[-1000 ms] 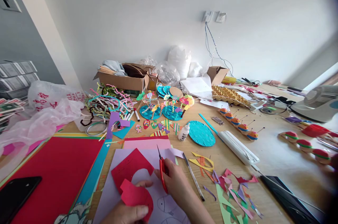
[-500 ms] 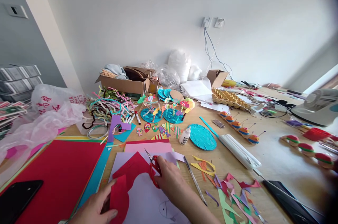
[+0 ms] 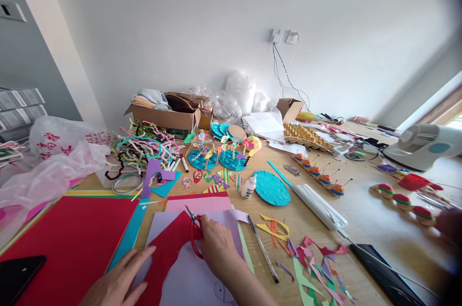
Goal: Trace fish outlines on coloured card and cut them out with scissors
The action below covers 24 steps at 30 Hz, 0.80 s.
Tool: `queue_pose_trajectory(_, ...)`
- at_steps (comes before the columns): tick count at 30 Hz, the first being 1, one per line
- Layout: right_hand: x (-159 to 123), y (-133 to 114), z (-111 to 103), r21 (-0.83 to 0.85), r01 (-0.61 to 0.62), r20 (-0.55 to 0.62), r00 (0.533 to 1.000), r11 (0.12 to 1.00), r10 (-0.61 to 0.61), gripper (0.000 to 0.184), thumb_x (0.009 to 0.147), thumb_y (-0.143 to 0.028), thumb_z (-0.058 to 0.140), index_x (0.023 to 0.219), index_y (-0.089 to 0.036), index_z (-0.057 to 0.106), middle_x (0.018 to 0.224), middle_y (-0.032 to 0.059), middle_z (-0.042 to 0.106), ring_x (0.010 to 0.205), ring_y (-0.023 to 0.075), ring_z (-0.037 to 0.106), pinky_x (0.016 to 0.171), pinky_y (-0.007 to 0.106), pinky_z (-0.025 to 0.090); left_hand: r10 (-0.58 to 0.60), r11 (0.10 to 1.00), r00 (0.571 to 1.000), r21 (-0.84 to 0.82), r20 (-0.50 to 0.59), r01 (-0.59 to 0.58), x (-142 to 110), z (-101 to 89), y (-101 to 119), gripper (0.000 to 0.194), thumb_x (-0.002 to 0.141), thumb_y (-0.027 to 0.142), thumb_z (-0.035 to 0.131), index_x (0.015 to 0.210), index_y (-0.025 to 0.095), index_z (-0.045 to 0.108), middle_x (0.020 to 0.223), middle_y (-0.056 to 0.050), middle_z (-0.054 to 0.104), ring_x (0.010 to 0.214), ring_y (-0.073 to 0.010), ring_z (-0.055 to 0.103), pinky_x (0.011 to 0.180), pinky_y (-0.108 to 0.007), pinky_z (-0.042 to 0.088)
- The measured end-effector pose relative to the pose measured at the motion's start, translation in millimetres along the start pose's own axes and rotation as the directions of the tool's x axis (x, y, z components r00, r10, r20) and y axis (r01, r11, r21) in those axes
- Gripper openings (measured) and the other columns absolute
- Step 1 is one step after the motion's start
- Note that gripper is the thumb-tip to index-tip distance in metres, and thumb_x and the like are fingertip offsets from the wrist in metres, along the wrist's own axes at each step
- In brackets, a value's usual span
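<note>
My right hand is closed around the red-handled scissors, blades pointing up and left. Their tips lie by the upper corner of a red paper piece with a curved inner edge. Stretched out, the fingers of my left hand lie at the left edge of this red piece. Under both is a lilac sheet, on which a small round drawing shows near my right forearm. A pen lies to the right of my right hand.
Colourful paper scraps lie at right. Beyond my hands are a glue bottle, a blue disc and small decorated paper fish. Red sheets and a black phone are at left. A fan stands far right.
A rounded red piece was between my left thumb and fingers; it no longer shows there, and those fingers are now stretched out. The scissors have shifted slightly left, and the view has turned a little right.
</note>
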State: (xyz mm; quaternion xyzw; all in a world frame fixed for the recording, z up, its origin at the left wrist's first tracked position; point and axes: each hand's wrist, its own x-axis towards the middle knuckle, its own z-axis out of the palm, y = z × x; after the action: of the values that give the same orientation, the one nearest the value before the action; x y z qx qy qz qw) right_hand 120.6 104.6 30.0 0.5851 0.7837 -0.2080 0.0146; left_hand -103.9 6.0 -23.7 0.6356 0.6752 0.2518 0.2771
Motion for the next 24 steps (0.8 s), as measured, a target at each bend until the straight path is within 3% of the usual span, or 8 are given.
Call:
queue_pose_trajectory(2, 1, 2, 0, 0.006, 0.000, -0.012, 1.000, 1.000, 0.000, 0.036, 0.074, 0.000, 0.046, 0.103, -0.017, 0.058, 0.095, 0.0102, 0.071, 0.085, 0.0265, 0.067, 0.058, 0.028, 0.035, 0.015, 0.999, 1.000, 0.028, 0.000, -0.015, 10, -7.4, 21, 0.045, 0.073, 0.028, 0.054, 0.117, 0.032, 0.064, 0.117, -0.006, 0.066, 0.103, -0.0307, 0.063, 0.083, -0.036, 0.051)
queue_pose_trajectory(6, 1, 7, -3, 0.027, 0.007, -0.040, 0.999, 1.000, -0.006, 0.034, 0.076, -0.006, 0.046, 0.107, -0.017, 0.056, 0.099, 0.0096, 0.070, 0.089, 0.0258, 0.065, 0.060, 0.028, 0.035, 0.092, 0.989, 0.996, 0.119, 0.003, -0.091, 40, -8.2, 46, 0.043, 0.073, 0.023, 0.052, 0.113, 0.025, 0.064, 0.115, -0.009, 0.066, 0.107, -0.0286, 0.060, 0.092, -0.037, 0.045)
queue_pose_trajectory(12, -1, 12, 8, 0.082, 0.012, -0.097, 0.995, 0.997, -0.004, 0.036, 0.070, -0.008, 0.053, 0.105, -0.017, 0.055, 0.100, 0.0085, 0.068, 0.089, 0.0245, 0.064, 0.061, 0.027, 0.034, 0.076, 0.978, 0.995, 0.191, 0.071, -0.088, 79, 10.7, 48, 0.051, 0.059, 0.013, 0.061, 0.110, 0.020, 0.063, 0.117, -0.012, 0.062, 0.114, -0.0294, 0.053, 0.098, -0.038, 0.037)
queue_pose_trajectory(20, 1, 13, 15, 0.127, 0.011, -0.077, 0.997, 0.992, -0.001, 0.033, 0.071, -0.006, 0.051, 0.102, -0.017, 0.055, 0.097, 0.0092, 0.069, 0.089, 0.0245, 0.064, 0.062, 0.026, 0.033, -0.011, 0.989, 0.996, 0.147, 0.090, -0.003, 90, 15.5, 55, 0.052, 0.057, 0.001, 0.056, 0.106, 0.018, 0.059, 0.114, -0.011, 0.064, 0.113, -0.0268, 0.055, 0.095, -0.034, 0.037)
queue_pose_trajectory(24, 2, 15, 17, 0.198, 0.024, -0.093, 0.996, 0.980, -0.005, 0.026, 0.071, -0.009, 0.053, 0.095, -0.018, 0.055, 0.093, 0.0079, 0.068, 0.083, 0.0226, 0.062, 0.060, 0.026, 0.031, -0.033, 0.999, 0.997, 0.010, 0.072, 0.033, 95, 9.5, 57, 0.037, 0.060, 0.004, 0.050, 0.090, 0.022, 0.062, 0.083, -0.001, 0.069, 0.091, -0.0231, 0.064, 0.081, -0.030, 0.043)
